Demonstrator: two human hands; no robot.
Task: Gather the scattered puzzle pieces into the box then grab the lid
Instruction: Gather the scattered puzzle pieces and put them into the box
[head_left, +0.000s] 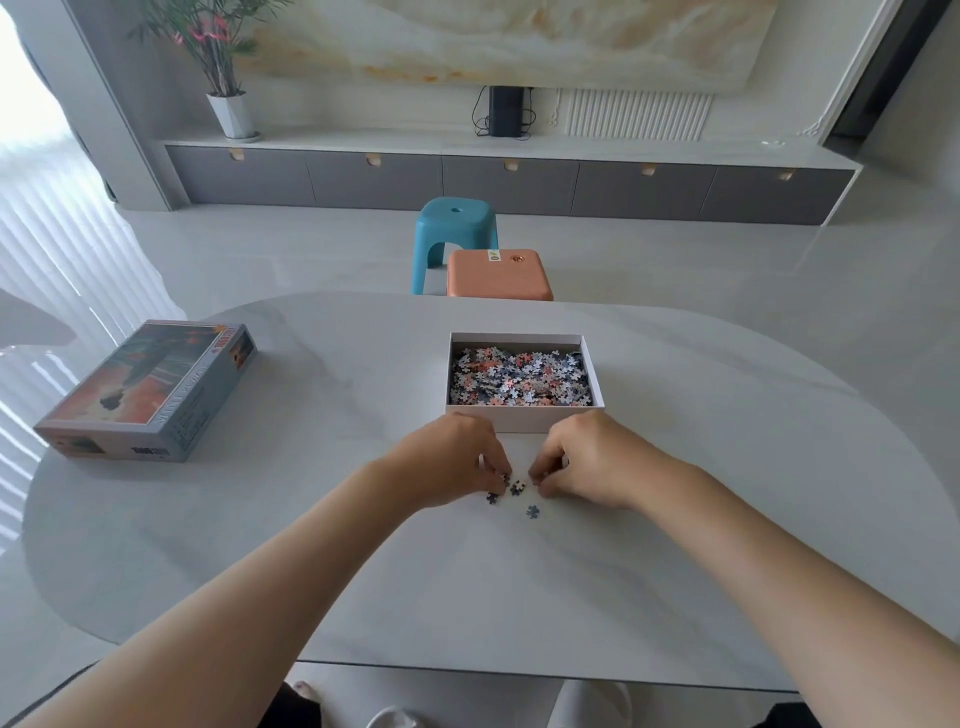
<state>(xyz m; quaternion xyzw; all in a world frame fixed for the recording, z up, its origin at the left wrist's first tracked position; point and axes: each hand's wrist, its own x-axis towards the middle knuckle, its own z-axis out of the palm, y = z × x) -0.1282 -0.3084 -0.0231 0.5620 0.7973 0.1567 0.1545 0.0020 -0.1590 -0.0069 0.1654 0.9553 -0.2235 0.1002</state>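
Pinching fingers of left hand (457, 462) and right hand (589, 457) close on loose puzzle pieces (517, 487) on the pale oval table (727, 467), just near of the piece-filled box (524, 422). The lid (150, 389) lies far left; a blue stool (454, 234), an orange stool (498, 275) and a grey cabinet (374, 179) stand beyond.

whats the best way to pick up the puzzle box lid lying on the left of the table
Take the lid from above across its short width, thumb on one long side wall, fingers on the other. It lies flat, picture side up, so only the walls offer purchase. The left hand, now pinching loose pieces, is probably the nearer one.
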